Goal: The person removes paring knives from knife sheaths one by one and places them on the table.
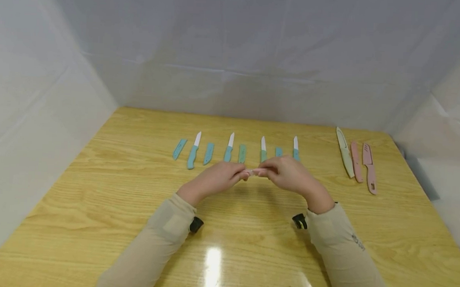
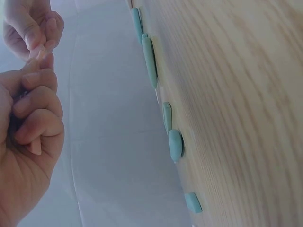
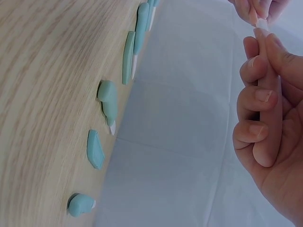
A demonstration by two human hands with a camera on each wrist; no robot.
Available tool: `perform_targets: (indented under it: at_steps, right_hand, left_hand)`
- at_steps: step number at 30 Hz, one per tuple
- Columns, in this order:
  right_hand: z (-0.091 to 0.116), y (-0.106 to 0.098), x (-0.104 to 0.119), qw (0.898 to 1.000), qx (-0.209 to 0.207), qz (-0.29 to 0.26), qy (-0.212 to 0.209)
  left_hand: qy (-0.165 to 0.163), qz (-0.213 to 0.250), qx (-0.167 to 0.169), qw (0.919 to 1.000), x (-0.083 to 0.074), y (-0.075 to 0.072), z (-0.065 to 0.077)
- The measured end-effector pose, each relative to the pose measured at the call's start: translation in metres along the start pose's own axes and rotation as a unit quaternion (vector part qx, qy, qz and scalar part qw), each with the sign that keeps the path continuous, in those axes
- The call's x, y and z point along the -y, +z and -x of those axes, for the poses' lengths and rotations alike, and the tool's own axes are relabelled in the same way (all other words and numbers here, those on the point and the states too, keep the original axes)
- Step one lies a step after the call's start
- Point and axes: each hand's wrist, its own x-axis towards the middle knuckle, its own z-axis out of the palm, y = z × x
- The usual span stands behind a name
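Over the middle of the table, my right hand (image 1: pixel 288 174) grips the pink handle (image 3: pixel 270 116) of a small knife, its fingers wrapped round it. My left hand (image 1: pixel 222 177) holds a narrow pink knife sheath (image 2: pixel 35 146), which is mostly hidden in the fingers; one end sticks out below them. The fingertips of both hands nearly meet. A short whitish piece of blade (image 3: pixel 262 23) shows between them. Just beyond the hands lie several small knives, such as a blue-handled knife (image 1: pixel 192 155) and a green-handled knife (image 1: pixel 263 153), with white blades pointing away.
Between those knives lie loose sheaths: a blue sheath (image 1: pixel 180 149), another blue sheath (image 1: pixel 208 153), a green sheath (image 1: pixel 242 153) and more blue. On the right are a cream knife (image 1: pixel 345 156), a slim pink piece (image 1: pixel 355 161) and a pink knife-shaped piece (image 1: pixel 370 172). White sheeting (image 1: pixel 225 91) stands behind.
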Motion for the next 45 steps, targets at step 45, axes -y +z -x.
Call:
perform_targets:
  at_steps: [45]
  right_hand:
    - [0.0015,-0.0024,-0.0005,1.0,0.006,0.001,0.004]
  left_hand:
    - [0.005,0.002,-0.003,1.0,0.0007,0.0008,0.0007]
